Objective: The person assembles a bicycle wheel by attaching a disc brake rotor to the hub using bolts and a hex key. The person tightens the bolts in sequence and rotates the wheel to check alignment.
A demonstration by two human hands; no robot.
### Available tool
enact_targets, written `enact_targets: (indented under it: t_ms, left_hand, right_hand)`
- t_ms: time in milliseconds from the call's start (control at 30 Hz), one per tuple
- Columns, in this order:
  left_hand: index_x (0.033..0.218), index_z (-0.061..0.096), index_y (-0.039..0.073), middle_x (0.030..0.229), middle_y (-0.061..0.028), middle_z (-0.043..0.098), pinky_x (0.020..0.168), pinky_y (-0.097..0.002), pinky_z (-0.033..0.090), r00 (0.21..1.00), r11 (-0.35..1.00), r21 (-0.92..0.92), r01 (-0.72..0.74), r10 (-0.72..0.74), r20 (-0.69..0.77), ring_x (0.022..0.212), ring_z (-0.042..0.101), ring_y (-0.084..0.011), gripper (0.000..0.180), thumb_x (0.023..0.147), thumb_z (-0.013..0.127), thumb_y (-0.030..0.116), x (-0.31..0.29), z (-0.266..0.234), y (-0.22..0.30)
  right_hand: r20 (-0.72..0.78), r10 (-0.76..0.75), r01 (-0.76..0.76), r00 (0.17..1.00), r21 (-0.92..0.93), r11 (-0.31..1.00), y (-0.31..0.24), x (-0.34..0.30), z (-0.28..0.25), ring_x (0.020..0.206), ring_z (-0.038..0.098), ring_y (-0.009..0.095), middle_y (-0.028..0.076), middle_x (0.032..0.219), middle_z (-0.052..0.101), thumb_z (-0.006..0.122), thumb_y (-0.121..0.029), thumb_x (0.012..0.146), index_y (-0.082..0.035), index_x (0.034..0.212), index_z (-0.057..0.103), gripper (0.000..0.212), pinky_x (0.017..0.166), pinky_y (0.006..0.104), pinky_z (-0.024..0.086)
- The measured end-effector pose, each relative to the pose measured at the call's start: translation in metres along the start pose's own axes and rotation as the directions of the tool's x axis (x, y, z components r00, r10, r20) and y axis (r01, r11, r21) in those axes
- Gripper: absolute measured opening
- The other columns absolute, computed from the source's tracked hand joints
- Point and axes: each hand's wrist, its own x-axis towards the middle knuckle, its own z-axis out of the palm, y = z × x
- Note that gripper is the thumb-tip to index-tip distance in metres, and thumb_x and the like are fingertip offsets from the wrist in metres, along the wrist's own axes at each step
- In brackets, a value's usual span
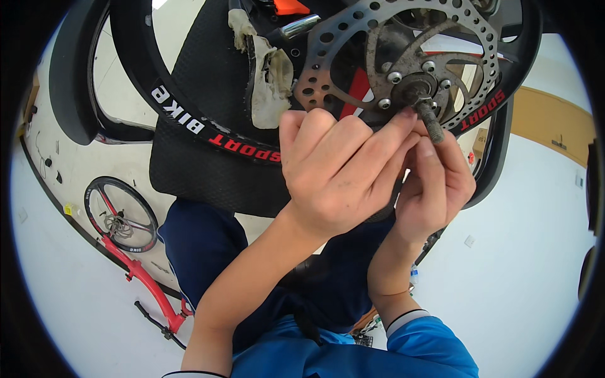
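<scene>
Working with two bare hands at one dull grey threaded metal axle [430,121], jutting from the hub of one silver drilled steel brake disc [317,66]. Reaching with the left hand [340,167] across the disc's lower edge, fingertips at the axle's base; holding the right hand [436,186] just below the axle's free end, thumb and fingers curled close together. Impossible to tell whether clamped on the axle or on some small hidden part. Blocking sight of the lower disc and part of one black lettered wheel rim [142,58] with the left hand. Leaving the axle's tip in view, just above the right thumb. Counting at least five silver round-headed bolts [394,77] around the hub, one off-white crumpled glove-like piece [271,88] beside the disc, one shiny cylindrical metal piece [299,27] beyond, one black textured cushion [208,173] beneath. Farther left, one red bicycle frame [151,283] beside one black-tyred wheel [151,217].
</scene>
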Motion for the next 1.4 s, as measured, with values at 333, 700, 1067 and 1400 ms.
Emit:
enact_targets:
  t_ms: [333, 700, 1067, 1400]
  left_hand:
    - [0.089, 0.078, 0.009, 0.058, 0.0055, 0.042, 0.055, -0.0266, 0.030, 0.994, 0.999, -0.022, -0.039, 0.036, -0.102, 0.052, 0.037, -0.0100, 0.026, 0.066, 0.089, 0.002, 0.004, 0.004, 0.000]
    - [0.092, 0.079, 0.010, 0.055, 0.0073, 0.042, 0.066, -0.0267, 0.028, 0.992, 0.981, 0.153, -0.121, 0.115, 0.048, 0.053, 0.039, -0.0076, 0.020, 0.075, 0.082, 0.000, 0.016, -0.008, 0.014]
    - [0.082, 0.075, 0.008, 0.057, 0.0058, 0.047, 0.070, -0.0321, 0.031, 0.996, 0.983, 0.185, -0.016, -0.001, 0.089, 0.056, 0.046, -0.0127, 0.013, 0.075, 0.085, 0.014, 0.019, -0.011, 0.023]
    - [0.089, 0.077, 0.004, 0.064, -0.0017, 0.061, 0.067, -0.0298, 0.039, 0.956, 0.939, 0.185, -0.289, 0.272, 0.111, 0.058, 0.056, -0.0157, 0.013, 0.077, 0.080, 0.001, 0.023, -0.011, 0.012]
  right_hand:
    - [0.058, 0.172, -0.173, 0.983, 0.023, 0.985, 0.026, -0.048, -0.035, 0.055, 0.061, 0.010, 0.006, 0.070, 0.064, 0.056, 0.001, 0.095, 0.008, 0.094, 0.066, 0.012, 0.052, 0.0223, 0.048]
    - [0.524, -0.007, 0.283, 0.851, -0.449, 0.848, 0.091, -0.086, -0.020, 0.067, 0.067, 0.030, 0.011, 0.082, 0.063, 0.068, -0.008, 0.080, -0.002, 0.105, 0.071, 0.026, 0.060, 0.0403, 0.054]
    - [0.457, -0.165, 0.359, 0.874, -0.378, 0.853, 0.067, -0.084, -0.032, 0.071, 0.068, 0.029, 0.010, 0.086, 0.064, 0.067, -0.011, 0.088, -0.004, 0.094, 0.063, 0.010, 0.061, 0.0390, 0.054]
    - [-0.089, -0.093, 0.113, 0.992, 0.254, 0.960, 0.015, -0.055, -0.048, 0.071, 0.068, 0.014, 0.009, 0.085, 0.067, 0.061, -0.004, 0.097, 0.001, 0.107, 0.057, 0.012, 0.066, 0.0271, 0.054]
